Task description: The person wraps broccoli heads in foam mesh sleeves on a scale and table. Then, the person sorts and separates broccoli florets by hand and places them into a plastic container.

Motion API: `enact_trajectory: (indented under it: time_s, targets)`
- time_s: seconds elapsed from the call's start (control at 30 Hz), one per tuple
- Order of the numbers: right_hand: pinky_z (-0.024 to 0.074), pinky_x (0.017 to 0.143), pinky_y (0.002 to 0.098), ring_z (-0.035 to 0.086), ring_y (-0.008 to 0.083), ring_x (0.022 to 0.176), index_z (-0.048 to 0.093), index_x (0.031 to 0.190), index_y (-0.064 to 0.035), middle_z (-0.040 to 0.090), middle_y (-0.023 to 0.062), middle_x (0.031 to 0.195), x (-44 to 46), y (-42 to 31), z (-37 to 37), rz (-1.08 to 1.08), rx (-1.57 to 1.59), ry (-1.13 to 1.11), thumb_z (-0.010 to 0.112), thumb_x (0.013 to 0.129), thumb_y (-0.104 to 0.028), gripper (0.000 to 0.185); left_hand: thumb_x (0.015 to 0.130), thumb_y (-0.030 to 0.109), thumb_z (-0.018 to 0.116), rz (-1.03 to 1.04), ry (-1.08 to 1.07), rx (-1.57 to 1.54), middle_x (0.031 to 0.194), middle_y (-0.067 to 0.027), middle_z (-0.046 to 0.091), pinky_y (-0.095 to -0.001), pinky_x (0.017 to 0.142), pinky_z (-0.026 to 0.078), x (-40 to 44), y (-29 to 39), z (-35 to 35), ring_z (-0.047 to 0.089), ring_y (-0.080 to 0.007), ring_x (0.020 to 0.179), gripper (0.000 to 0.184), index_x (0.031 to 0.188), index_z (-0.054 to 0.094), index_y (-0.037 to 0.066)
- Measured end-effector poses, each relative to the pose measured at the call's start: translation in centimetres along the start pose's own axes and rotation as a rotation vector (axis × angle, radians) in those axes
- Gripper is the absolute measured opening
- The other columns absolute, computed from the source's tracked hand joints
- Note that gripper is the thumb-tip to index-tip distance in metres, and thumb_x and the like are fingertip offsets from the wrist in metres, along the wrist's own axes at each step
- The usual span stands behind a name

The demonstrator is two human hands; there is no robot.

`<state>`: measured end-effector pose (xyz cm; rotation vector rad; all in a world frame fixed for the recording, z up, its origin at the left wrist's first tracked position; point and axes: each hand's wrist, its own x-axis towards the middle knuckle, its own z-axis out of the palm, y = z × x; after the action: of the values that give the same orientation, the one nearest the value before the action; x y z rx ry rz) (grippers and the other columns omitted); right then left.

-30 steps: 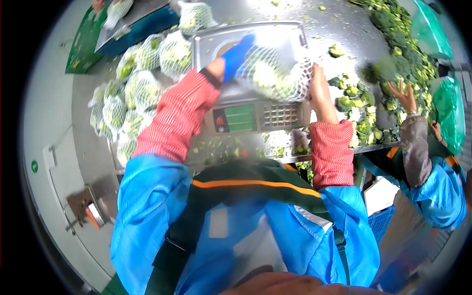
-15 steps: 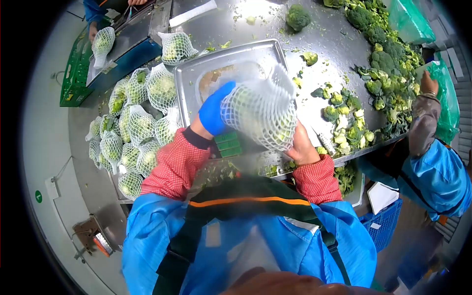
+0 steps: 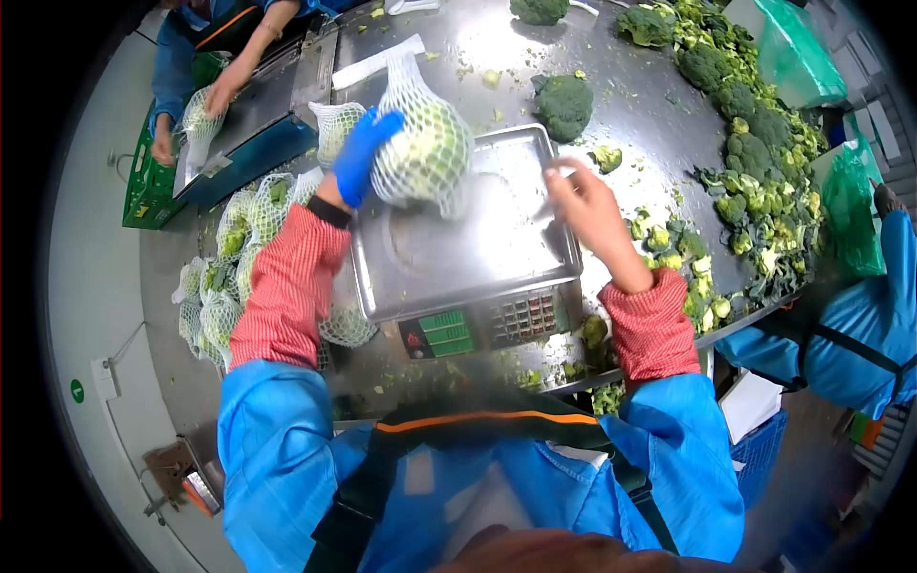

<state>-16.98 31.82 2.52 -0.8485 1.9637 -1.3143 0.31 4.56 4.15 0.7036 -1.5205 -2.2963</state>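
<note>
My left hand (image 3: 361,158), in a blue glove, grips the side of a netted vegetable head (image 3: 422,151), pale green under white mesh. The head is held up over the left part of the metal weighing tray (image 3: 516,250). Bare and apart from the head, my right hand (image 3: 585,205) is raised at the tray's right edge, fingers partly bent, with nothing visible in it. Below the tray shows the scale's green display (image 3: 446,333) and keypad (image 3: 522,317).
More netted heads (image 3: 219,318) are piled at the left. Loose broccoli (image 3: 564,107) lies beyond the tray, with florets and a long heap (image 3: 755,172) at the right. A person's hands work over a blue-sided tray (image 3: 250,153) at the upper left; another person stands at the right.
The netted head has moved up and left in my left hand. My right hand has let go of it and moved away. The co-worker's hand at the upper left reaches over a netted item.
</note>
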Motion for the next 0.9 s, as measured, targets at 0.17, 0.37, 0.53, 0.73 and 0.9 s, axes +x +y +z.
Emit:
enact_trajectory:
  time_s: [0.17, 0.37, 0.53, 0.73, 0.9]
  targets:
    - [0.0494, 0.059, 0.0411, 0.064, 0.0335, 0.070, 0.040, 0.133, -0.0103, 0.064, 0.0179, 0.087, 8.5, 4.1, -3.3, -0.311, -0.892, 0.512, 0.067, 0.082, -0.045, 0.067, 0.080, 0.032, 0.073, 0.008, 0.252, 0.527, 0.113, -0.0123, 0.063, -0.0298, 0.082, 0.052, 7.3, 3.1, -2.0, 0.066, -0.0205, 0.094, 0.059, 0.124, 0.052, -0.001]
    - [0.0508, 0.056, 0.0418, 0.061, 0.0381, 0.075, 0.033, 0.141, -0.0141, 0.053, 0.0258, 0.097, 15.6, 7.3, -1.6, -0.259, -1.039, 0.356, 0.077, 0.071, -0.044, 0.088, 0.083, 0.065, 0.054, -0.234, 0.042, 1.531, 0.135, -0.0176, 0.051, -0.0392, 0.104, 0.035, 17.0, -2.5, -8.2, 0.045, -0.0294, 0.127, 0.081, 0.137, 0.046, 0.006]
    - [0.0513, 0.063, 0.0421, 0.056, 0.0360, 0.086, 0.035, 0.140, -0.0155, 0.048, 0.0220, 0.101, 17.6, 8.4, -0.2, -0.201, -1.145, 0.407, 0.083, 0.063, -0.034, 0.093, 0.087, 0.045, 0.056, -0.143, 0.269, 1.563, 0.141, -0.0185, 0.043, -0.0408, 0.103, 0.038, 27.3, -1.2, -16.0, 0.047, -0.0359, 0.125, 0.066, 0.142, 0.038, 0.013]
    - [0.0511, 0.077, 0.0430, 0.059, 0.0408, 0.092, 0.033, 0.141, -0.0117, 0.049, 0.0269, 0.110, 18.0, 8.2, -1.9, -0.063, -0.958, 0.366, 0.071, 0.070, -0.021, 0.081, 0.087, 0.009, 0.052, -0.031, 0.601, 1.548, 0.137, -0.0199, 0.047, -0.0443, 0.100, 0.042, 33.0, -6.4, -19.8, 0.051, -0.0406, 0.118, 0.059, 0.143, 0.035, 0.018]
    - [0.0503, 0.076, 0.0309, 0.061, 0.0191, 0.090, 0.036, 0.135, -0.0023, 0.059, 0.0139, 0.108, 17.8, 8.8, -6.2, 0.086, 0.197, 0.346, 0.056, 0.084, -0.019, 0.058, 0.087, 0.022, 0.052, 0.006, 0.564, 1.713, 0.114, -0.0203, 0.062, -0.0467, 0.087, 0.048, 30.4, -4.8, -18.1, 0.058, -0.0386, 0.107, 0.031, 0.115, 0.062, 0.011]
